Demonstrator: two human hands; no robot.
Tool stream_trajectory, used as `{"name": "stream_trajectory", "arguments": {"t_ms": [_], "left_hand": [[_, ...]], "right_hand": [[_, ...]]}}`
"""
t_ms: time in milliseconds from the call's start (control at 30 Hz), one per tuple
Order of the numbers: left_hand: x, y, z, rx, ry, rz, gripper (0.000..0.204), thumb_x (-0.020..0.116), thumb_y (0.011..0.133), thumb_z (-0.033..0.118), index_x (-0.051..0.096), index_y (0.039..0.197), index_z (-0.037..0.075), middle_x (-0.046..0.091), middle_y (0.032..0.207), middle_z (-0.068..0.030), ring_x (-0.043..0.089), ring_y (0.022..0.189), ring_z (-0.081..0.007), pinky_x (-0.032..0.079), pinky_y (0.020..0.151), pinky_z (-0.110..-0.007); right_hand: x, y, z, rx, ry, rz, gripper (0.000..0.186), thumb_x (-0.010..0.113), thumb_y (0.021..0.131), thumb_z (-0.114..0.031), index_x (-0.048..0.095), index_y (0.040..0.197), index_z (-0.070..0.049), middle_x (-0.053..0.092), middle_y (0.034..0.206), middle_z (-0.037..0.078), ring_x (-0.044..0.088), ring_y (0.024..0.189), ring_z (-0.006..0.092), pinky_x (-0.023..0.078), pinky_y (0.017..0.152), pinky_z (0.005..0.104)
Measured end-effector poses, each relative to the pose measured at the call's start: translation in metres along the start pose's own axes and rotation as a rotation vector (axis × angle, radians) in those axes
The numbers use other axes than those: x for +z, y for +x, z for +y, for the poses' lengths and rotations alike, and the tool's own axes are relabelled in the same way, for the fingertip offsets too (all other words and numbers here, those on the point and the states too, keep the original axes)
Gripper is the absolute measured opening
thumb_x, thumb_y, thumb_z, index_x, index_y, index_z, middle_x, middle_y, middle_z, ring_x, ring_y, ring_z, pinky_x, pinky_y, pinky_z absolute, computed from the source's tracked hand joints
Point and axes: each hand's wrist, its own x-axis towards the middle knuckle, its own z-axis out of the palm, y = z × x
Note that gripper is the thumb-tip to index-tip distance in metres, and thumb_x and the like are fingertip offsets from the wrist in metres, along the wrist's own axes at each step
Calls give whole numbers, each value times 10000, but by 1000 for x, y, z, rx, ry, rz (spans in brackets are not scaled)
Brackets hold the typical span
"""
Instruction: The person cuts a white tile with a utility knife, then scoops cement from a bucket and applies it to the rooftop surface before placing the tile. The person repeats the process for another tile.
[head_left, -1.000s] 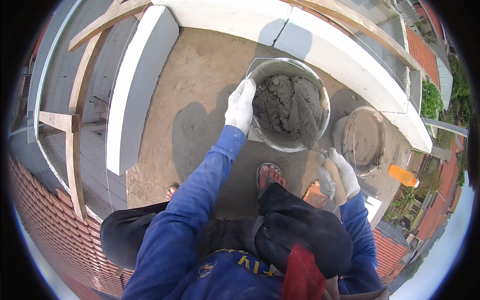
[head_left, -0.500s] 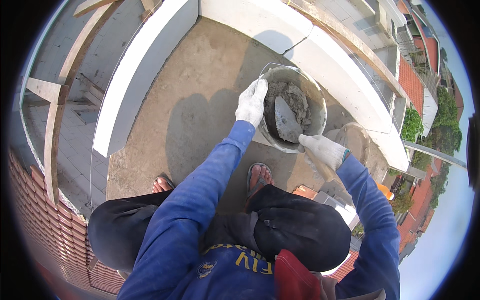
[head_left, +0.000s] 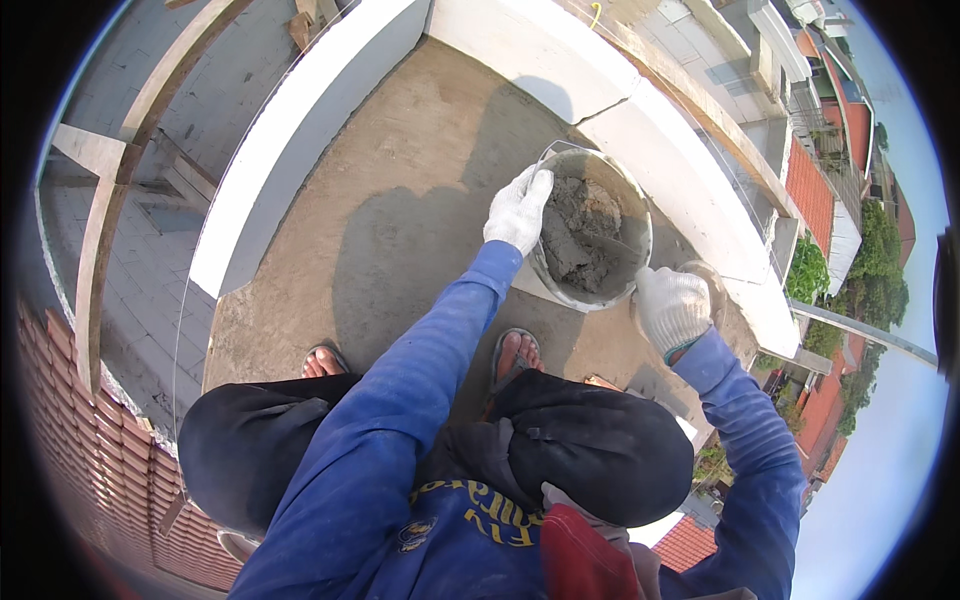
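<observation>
A pale round bucket (head_left: 645, 215) of wet grey mortar (head_left: 580, 225) is tilted in front of me, its thin wire handle up at the far side. My left hand (head_left: 517, 208), in a white knitted glove, is closed over the bucket's left rim. At the right rim my right hand (head_left: 674, 308), gloved the same way, is closed round the trowel's handle, which the fingers hide. Only a little of the trowel's blade (head_left: 625, 250) seems to show, sunk against the mortar near the right wall, and its outline is hard to make out.
Low walls of white blocks (head_left: 300, 130) border the concrete floor (head_left: 390, 130) on the left and far side. A second round container (head_left: 712, 290) stands behind my right hand. Wooden beams (head_left: 105, 230) and a string line run outside the walls. Roof tiles lie lower left.
The trowel blade, earlier plain across the mortar, has dipped and turned mostly out of sight. My right hand has turned and moved slightly right. My left hand stays on the rim.
</observation>
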Motion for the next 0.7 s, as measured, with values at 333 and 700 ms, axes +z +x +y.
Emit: {"name": "stream_trajectory", "arguments": {"t_ms": [333, 700], "left_hand": [[-45, -32, 77, -189, 585, 95, 960, 605, 1055, 642, 345, 1724, 4, 453, 1733, -264, 440, 1599, -425, 318, 1332, -531], [-53, -180, 262, 389, 450, 377, 300, 696, 963, 252, 759, 1151, 27, 704, 1233, -211, 672, 1173, -457, 496, 1104, -558]], "right_hand": [[-62, 13, -41, 204, 281, 17, 643, 822, 956, -428, 667, 1439, -34, 747, 1194, 254, 745, 1087, 459, 587, 911, 554], [-173, 68, -113, -329, 552, 182, 618, 689, 1077, -371, 572, 1563, -8, 705, 1377, 287, 716, 1229, 407, 557, 1032, 490]]}}
